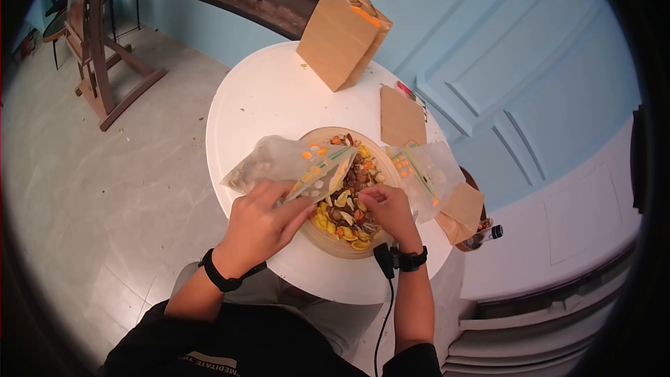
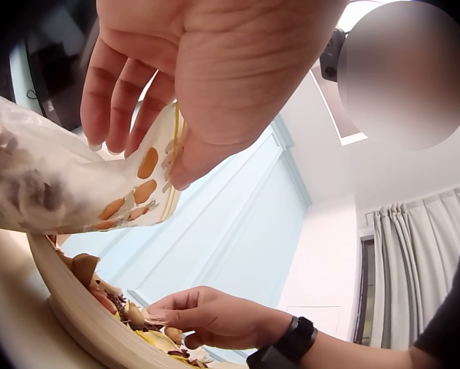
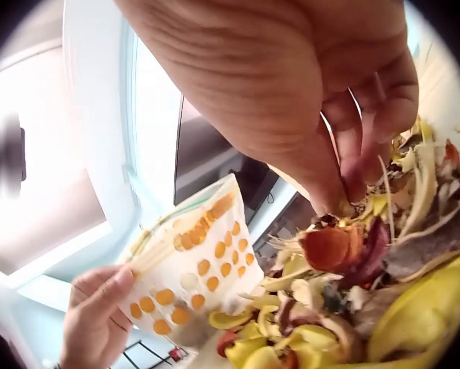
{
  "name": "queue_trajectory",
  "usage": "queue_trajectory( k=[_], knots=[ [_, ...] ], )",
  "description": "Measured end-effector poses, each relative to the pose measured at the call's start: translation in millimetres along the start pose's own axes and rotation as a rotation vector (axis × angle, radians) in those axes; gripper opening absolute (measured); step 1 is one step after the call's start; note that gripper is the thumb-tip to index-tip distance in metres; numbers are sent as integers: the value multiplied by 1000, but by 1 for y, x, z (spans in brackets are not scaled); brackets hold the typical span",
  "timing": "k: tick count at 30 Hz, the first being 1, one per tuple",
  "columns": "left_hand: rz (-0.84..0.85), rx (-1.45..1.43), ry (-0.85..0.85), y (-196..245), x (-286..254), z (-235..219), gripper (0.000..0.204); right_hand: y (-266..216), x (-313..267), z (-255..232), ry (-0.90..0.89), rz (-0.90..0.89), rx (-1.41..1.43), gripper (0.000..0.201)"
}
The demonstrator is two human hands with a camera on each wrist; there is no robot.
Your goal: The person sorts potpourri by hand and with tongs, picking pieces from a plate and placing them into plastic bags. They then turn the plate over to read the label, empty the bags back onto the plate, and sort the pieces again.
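A round, pale wooden dish (image 1: 309, 246) holds a mix of dried flowers and plant pieces (image 1: 357, 178) in yellow, brown, red and cream. Over its left side, my left hand (image 1: 262, 223) pinches a translucent zip bag (image 1: 262, 160) by its zip edge between thumb and fingers. Orange dots mark the bag, and darker contents show through it in the left wrist view. My right hand (image 1: 392, 213) reaches down into the mix, thumb and fingertips drawn together on a dried plant piece, which they mostly hide. Beside them lies a curled orange-red piece (image 3: 334, 247).
Right of the dish lies a second dotted zip bag (image 1: 436, 164). A brown paper bag (image 1: 338, 42) stands at the back of the round white table (image 1: 258, 91). A flat brown piece (image 1: 403, 115), a crumpled paper bag (image 1: 462, 211) and a dark bottle (image 1: 481, 237) are along the right.
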State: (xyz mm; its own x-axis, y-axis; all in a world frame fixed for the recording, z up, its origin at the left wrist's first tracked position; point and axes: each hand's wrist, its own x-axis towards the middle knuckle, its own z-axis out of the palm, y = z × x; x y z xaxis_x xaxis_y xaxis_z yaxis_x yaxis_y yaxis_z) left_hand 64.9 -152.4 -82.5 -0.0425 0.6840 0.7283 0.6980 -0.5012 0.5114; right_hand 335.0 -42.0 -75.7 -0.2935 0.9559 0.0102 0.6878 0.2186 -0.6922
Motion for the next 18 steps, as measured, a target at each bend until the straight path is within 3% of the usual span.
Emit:
queue_trajectory(
  k=[7,10,13,18],
  knots=[
    [2,-14,-3,1,-1,3,11,-38,-14,-12,71,98,518,21],
    [10,-12,-24,5,1,6,12,-63,-20,-9,-87,24,603,25],
    [19,0,-37,8,3,8,14,-90,-20,5,-104,-45,533,27],
    [-3,13,45,1,1,1,15,-69,-20,-12,28,21,413,29]
  ],
)
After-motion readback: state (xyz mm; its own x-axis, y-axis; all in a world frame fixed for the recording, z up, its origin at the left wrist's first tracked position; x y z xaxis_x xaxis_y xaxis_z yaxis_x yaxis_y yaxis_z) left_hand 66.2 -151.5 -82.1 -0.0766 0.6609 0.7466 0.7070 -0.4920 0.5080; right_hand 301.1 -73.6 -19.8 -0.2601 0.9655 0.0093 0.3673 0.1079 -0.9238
